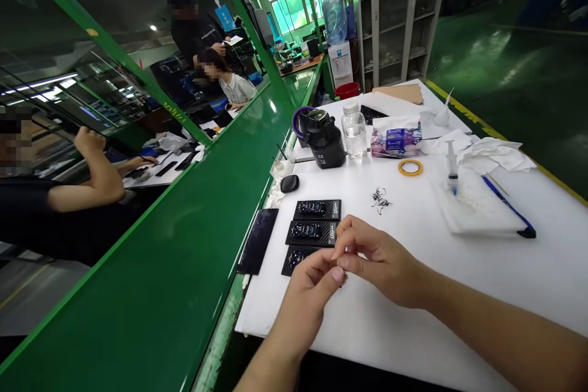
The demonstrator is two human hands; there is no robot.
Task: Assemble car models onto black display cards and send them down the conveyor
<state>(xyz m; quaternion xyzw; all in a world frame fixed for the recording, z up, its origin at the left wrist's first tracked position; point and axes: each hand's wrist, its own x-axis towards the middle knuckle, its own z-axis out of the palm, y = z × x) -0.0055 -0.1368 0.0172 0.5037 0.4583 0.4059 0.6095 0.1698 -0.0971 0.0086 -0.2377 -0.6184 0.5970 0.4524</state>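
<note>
My left hand [312,288] and my right hand [379,260] meet fingertip to fingertip above the white tabletop [367,331]. Both are closed in a pinch; whatever they hold is too small and covered to make out. Behind them, three dark model cars on black textured bases line up: the far one [311,208], the middle one [306,231], and the near one [294,255], partly hidden by my left hand. A loose cluster of tiny black parts [380,200] lies on the table beyond my right hand.
A black jug [327,144], clear bottle [354,131], wipes pack [395,138] and yellow tape roll [410,167] stand farther back. At right are a syringe [452,168] and a blue-handled tool [509,205]. A dark flat slab [258,241] lies beside the green partition [151,269]. Co-workers sit beyond.
</note>
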